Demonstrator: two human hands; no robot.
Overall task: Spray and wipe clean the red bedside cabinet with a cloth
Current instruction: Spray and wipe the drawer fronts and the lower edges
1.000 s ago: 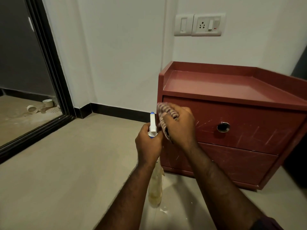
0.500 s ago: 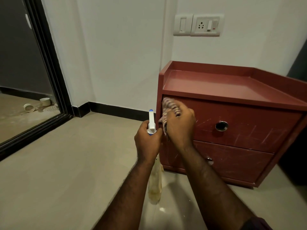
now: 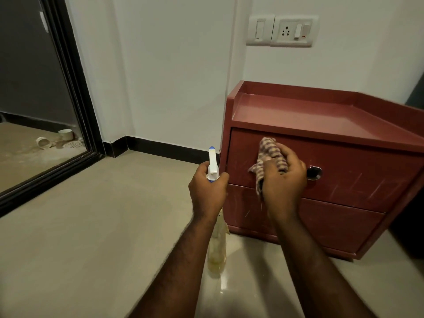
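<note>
Cloth [image 3: 268, 154] now sits pressed on the upper drawer front [image 3: 358, 171]. A second ago it was bunched at the left front corner of the red bedside cabinet [image 3: 321, 115]. My right hand [image 3: 284, 180] has swept it toward 3 o'clock, and it lies just at 9 o'clock of the round pull [image 3: 313, 173]. That hand grips the cloth, fingers curled over its folds and pushing them against the red face. My left hand [image 3: 207, 189], at 9 o'clock of the right, is wrapped round the neck of the spray bottle [image 3: 216, 249], nozzle pointing to 12, off the cabinet. The cabinet stands on the floor [image 3: 91, 226] at my 1 o'clock. I judge the wiping has begun. Pale streaks past the pull, the lower drawer [image 3: 332, 221] and the top remain.
</note>
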